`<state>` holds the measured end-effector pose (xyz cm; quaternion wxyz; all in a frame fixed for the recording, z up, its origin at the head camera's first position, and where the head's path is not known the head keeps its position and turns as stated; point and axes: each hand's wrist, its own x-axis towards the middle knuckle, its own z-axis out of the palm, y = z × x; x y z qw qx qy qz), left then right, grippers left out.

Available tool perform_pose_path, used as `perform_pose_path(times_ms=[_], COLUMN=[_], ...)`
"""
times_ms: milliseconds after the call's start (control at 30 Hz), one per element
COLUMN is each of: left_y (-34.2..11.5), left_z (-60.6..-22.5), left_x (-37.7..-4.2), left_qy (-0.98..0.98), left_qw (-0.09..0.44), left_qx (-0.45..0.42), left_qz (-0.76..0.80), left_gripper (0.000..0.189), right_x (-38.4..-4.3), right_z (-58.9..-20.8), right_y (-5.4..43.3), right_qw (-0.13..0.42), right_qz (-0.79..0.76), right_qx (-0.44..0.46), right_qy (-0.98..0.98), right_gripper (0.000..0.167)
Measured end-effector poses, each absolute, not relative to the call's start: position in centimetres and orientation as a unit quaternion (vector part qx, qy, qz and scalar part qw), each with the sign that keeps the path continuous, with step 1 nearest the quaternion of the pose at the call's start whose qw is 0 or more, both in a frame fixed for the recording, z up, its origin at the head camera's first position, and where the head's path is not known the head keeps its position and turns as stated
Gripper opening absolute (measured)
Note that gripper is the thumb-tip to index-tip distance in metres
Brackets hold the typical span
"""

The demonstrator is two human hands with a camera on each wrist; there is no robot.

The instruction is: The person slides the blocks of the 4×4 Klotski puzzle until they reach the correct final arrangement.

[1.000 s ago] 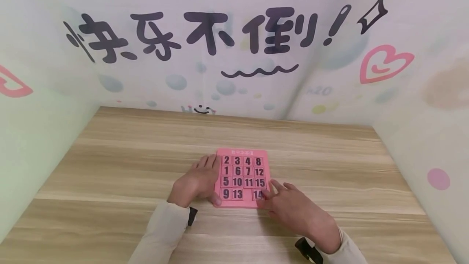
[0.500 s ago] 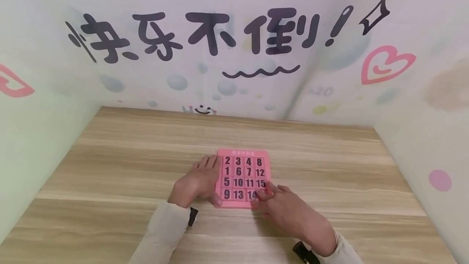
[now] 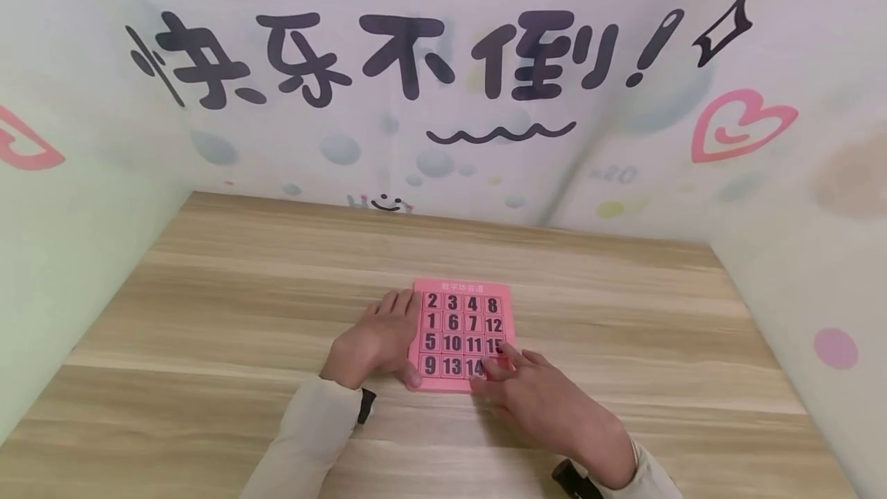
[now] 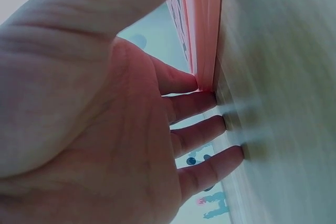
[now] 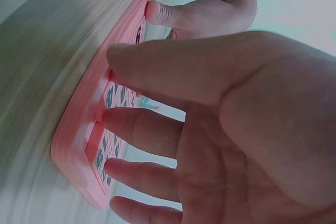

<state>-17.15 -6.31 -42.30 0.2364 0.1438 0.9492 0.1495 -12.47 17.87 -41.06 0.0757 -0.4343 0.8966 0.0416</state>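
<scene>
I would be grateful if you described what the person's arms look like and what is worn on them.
The left sleeve and right sleeve are pale cream, with no markings visible. A dark band shows at the left wrist, and a dark wrist piece at the right. No gloves or rings show.

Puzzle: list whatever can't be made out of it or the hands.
Head view: lower right corner of the puzzle, covered by the right hand.
Left wrist view: tile numbers, too slanted to read; one end of the puzzle, cut off by the top edge.
Right wrist view: fingers of the left hand, mostly behind the right thumb.
</scene>
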Motion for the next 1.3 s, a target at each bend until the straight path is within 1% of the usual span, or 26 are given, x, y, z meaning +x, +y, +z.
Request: perform_pose_path(times_ms=[333, 633, 1033, 1300], left_y=[-6.4, -6.2, -6.4, -6.3], left_z=[-42.3, -42.4, -42.3, -42.5], left_x=[-17.2, -17.5, -17.1, -17.2], left_qy=[0.947, 0.948, 0.948, 0.948], left_qw=[0.234, 0.235, 0.232, 0.237], left_qx=[0.141, 0.144, 0.14, 0.136], left_qz=[0.166, 0.161, 0.168, 0.165], left_gripper=[0.127, 0.127, 0.127, 0.127], right_x=[-12.5, -12.6, -12.6, -13.0], right_z=[-41.0, -41.0, -40.7, -40.4], right_y=[17.9, 18.1, 18.0, 19.0], right_qw=[0.054, 0.069, 0.115, 0.113], right_qz=[0.058, 0.053, 0.045, 0.018], right_qx=[-0.446, -0.437, -0.427, -0.429], right_qy=[0.892, 0.895, 0.896, 0.896], right_gripper=[0.037, 0.038, 0.038, 0.042])
